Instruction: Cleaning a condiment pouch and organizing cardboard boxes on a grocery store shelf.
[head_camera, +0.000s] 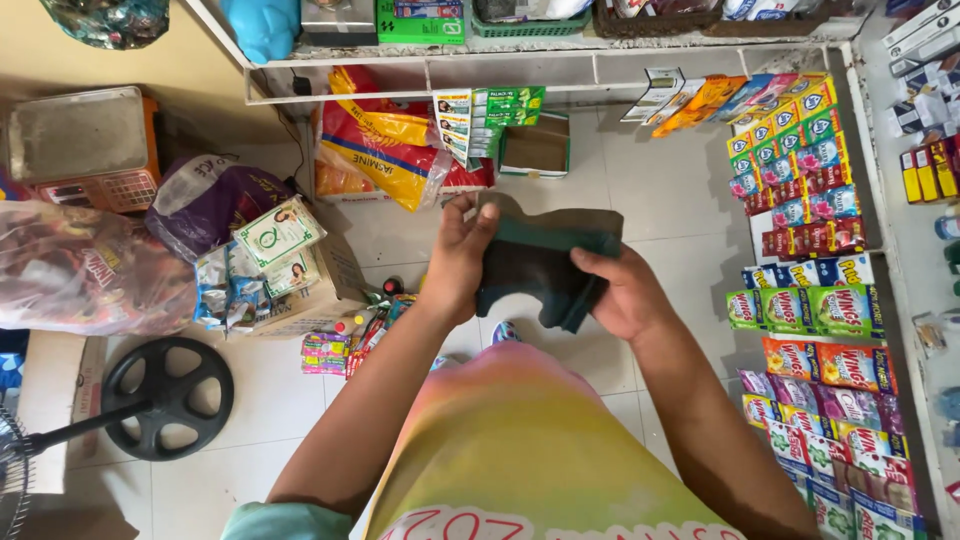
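Grey-white tiled floor fills most of the head view. White metal shelf frame crosses the top, its upper level stocked with boxes. Clear plastic bag of red packets lies at far left, a purple sack just beside it. Yellow-and-red rice sack leans under the shelf frame. Black round fan base sits on the floor at lower left. Weighing scale, orange body with grey pan, at upper left. Hanging strips of sachets, multicoloured, run down the right side.

Dark green cloth, partly folded, is held at chest height above the floor, centre of view, between both hands. Left hand grips the cloth's left edge, thumb on top, fingers wrapped closed around the fabric. Right hand clasps the right side, fingers tucked under the fold, thumb pressing the upper layer. Small open cardboard box stands on the floor beyond the cloth, well apart.
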